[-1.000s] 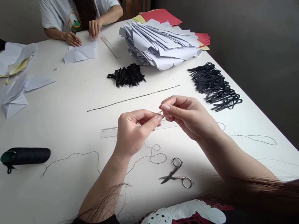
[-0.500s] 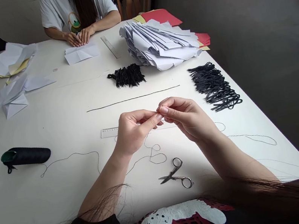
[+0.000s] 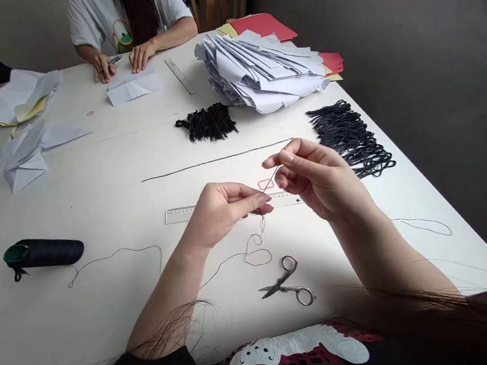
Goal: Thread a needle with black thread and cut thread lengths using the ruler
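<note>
A short stretch of thin black thread [image 3: 271, 178] runs between my two hands, above the clear ruler [image 3: 178, 214]. My left hand [image 3: 229, 211] pinches its lower end between thumb and fingers, and loose thread hangs below. Higher and to the right, my right hand [image 3: 321, 176] pinches the upper end. From the black thread spool [image 3: 52, 252] at the left, a line of thread trails over the table and curls under my hands. Open folding scissors [image 3: 284, 285] lie nearer to me. Beyond my hands a straight black cord [image 3: 216, 160] is laid across the table.
Black tassels [image 3: 207, 124] lie in a bundle past the cord, and looped black cords [image 3: 353, 139] lie at the right. A large stack of white paper [image 3: 262, 70] stands behind them. Across the white table [image 3: 99, 188], a person's hands [image 3: 141, 56] rest by folded paper [image 3: 134, 87].
My hands were together; my right hand has moved up and right, drawing a stretch of thread between them. The person opposite has moved one hand left, and it now holds a pen-like thing.
</note>
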A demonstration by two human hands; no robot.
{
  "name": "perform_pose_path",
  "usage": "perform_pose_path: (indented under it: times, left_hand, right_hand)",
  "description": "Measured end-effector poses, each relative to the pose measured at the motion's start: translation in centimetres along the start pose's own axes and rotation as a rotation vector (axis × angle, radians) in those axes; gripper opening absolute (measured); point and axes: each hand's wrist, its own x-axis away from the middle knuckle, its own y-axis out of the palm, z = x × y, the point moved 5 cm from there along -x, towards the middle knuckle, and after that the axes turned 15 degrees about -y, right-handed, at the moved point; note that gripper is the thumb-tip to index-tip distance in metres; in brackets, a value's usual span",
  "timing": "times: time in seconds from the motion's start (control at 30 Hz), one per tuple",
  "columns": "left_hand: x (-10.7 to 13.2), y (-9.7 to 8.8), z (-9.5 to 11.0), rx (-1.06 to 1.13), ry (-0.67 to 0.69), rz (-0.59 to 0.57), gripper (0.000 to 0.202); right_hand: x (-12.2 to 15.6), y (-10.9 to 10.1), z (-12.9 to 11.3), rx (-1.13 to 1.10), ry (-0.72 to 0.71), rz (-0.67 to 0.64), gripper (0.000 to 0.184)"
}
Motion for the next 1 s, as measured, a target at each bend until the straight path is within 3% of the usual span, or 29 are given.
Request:
perform_pose_path:
  times: [0.17,0.43,0.6,0.73,1.0]
  left_hand:
    - [-0.1,-0.4,-0.3,-0.051,-0.109,-0.105,0.020]
    - [0.1,-0.8,-0.6,-0.165,-0.141,-0.218,0.021]
    - [0.4,-2.4,-0.4,-0.393,-0.121,-0.185,0.015]
    - [0.7,-4.6,-0.8,-0.679,-0.160,-0.124,0.009]
    - [1.1,-10.0,-2.5,-0.967,-0.390,0.159,0.007]
  right_hand:
    - [-0.8,-1.9,-1.6,0.072,-0.125,0.115,0.029]
    - [-1.3,-5.1,-4.4,-0.008,-0.280,0.327,0.019]
    - [-1.6,-7.2,-5.6,0.033,-0.331,0.485,0.015]
    - [-1.7,-8.2,-6.2,0.071,-0.401,0.523,0.017]
    - [-1.6,-9.0,-6.4,0.084,-0.477,0.513,0.014]
